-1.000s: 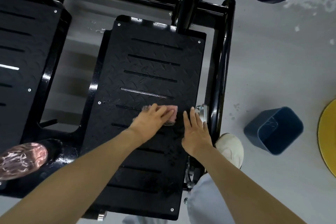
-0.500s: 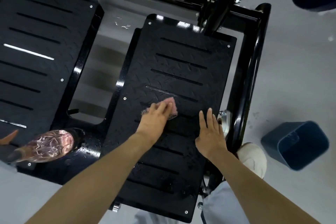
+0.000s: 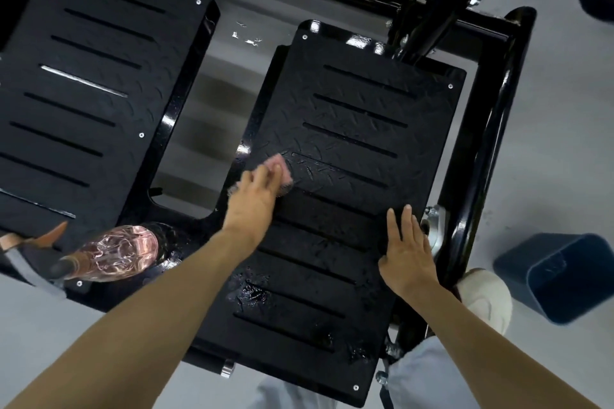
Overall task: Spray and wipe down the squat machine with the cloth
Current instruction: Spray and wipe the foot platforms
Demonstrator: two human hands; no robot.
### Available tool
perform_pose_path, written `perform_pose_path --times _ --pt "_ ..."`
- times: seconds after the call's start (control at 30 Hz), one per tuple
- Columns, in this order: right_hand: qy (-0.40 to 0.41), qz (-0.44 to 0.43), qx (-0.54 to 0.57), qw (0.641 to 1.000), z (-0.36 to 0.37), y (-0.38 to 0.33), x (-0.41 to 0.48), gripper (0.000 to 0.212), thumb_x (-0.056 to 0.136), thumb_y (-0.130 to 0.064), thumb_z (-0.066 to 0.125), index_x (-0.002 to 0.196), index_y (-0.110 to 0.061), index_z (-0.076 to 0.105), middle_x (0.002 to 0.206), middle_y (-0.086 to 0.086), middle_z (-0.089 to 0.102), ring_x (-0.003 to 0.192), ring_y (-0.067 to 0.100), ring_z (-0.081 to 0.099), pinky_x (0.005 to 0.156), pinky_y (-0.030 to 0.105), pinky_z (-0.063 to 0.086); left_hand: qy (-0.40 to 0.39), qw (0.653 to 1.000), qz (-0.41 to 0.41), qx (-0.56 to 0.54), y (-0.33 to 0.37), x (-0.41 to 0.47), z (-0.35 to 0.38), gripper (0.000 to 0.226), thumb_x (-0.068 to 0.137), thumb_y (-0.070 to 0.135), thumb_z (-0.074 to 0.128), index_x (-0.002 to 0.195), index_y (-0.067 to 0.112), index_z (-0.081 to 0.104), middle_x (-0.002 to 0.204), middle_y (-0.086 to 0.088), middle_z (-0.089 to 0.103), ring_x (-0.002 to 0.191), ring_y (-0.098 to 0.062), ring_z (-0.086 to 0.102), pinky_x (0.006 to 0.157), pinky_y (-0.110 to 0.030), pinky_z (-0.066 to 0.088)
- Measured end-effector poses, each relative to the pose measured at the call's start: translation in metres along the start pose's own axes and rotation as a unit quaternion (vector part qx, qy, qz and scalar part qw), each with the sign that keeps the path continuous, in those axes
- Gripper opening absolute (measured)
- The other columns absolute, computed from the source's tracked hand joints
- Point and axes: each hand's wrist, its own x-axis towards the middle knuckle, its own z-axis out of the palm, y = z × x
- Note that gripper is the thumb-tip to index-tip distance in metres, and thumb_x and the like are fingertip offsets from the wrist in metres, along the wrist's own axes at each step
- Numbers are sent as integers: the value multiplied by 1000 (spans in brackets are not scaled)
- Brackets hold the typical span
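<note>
View from above, looking down at a black squat machine (image 3: 481,156) on a grey floor (image 3: 564,143). Two slotted, tread-patterned foot plates lie side by side with a gap between them.

The left hand (image 3: 255,199) reaches onto the right foot plate (image 3: 352,129) near its left edge, about halfway up. Under its fingertips is a small pink cloth (image 3: 282,171), lying flat on the plate. The fingers look fairly straight on top of the cloth, so the grip is open and pressing rather than curled round it. The hand is slightly blurred.

The right hand (image 3: 407,252) lies flat on the same plate near its right edge, fingers straight and close together. Its grip is open and holds nothing.

Shiny wet patches (image 3: 252,292) show on the lower part of this plate.

The left foot plate (image 3: 83,76) has no hand on it. Below it, a clear pinkish spray bottle (image 3: 116,254) lies on its side on the black frame.

To the right of the machine, a white shoe (image 3: 485,295) is planted on the floor. Just beside the shoe sits a tilted dark blue bin (image 3: 561,276).
</note>
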Motion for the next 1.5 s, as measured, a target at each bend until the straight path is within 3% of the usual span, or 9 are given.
perform_pose_path --times 0.13,0.43,0.67,0.8,0.9,1.03,1.2,1.4,1.5 --pt "14 16 22 1000 1 -7 0 84 94 -21 47 151 -14 -14 154 15 -29 146 28 -15 121 40 2 -39 987 133 79 -7 -12 6 84 86 0 51 152 21 2 141 -4 23 118 -26 35 80 -31 52" --pt "46 31 49 997 13 -11 -10 83 94 -19 48 151 -8 -10 153 18 -27 146 30 -14 120 40 1 36 985 -140 -92 30 -16 14 72 85 -4 50 148 15 21 133 -12 31 112 -29 39 80 -40 53" --pt "46 30 55 997 17 -14 -14 86 93 -21 50 151 -8 -12 153 18 -29 146 31 -13 121 42 4 -28 986 153 57 60 -23 13 76 88 2 48 151 17 8 138 -10 26 119 -29 36 86 -38 50" --pt "51 26 62 996 19 -12 -15 86 94 -22 50 150 -7 -14 153 18 -29 146 31 -13 121 42 4 33 993 -106 -51 30 -1 7 76 83 -2 57 147 11 19 135 -16 29 115 -32 38 79 -38 53" --pt "56 27 71 996 22 -7 -19 85 94 -21 50 150 -6 -12 153 19 -27 146 31 -14 121 41 2 46 977 -168 -121 45 4 7 74 82 -5 57 146 10 22 135 -17 30 113 -33 39 79 -42 54" --pt "56 37 76 995 29 -1 -29 85 93 -19 49 151 -6 -12 154 19 -26 146 30 -14 121 40 3 -24 998 40 -38 98 -16 8 81 80 -3 56 147 18 15 138 -12 25 118 -31 36 87 -43 52" --pt "62 27 92 993 32 7 -31 82 94 -17 49 151 -9 -8 155 17 -24 147 29 -11 121 38 3 -68 909 368 185 115 -3 -5 87 85 0 54 152 12 0 144 -11 13 123 -33 31 94 -46 47" --pt "75 25 139 987 35 13 -33 67 94 -14 47 152 -10 13 159 13 -4 147 27 5 119 35 19 -30 996 80 15 118 30 -23 73 85 -2 54 147 12 17 137 -12 22 116 -28 38 83 -37 53" --pt "90 19 188 978 35 16 -38 59 94 -10 45 150 -10 24 159 8 5 144 22 17 114 31 29 -54 991 119 4 144 10 -11 77 84 0 55 148 15 15 139 -11 20 119 -28 35 88 -39 52"
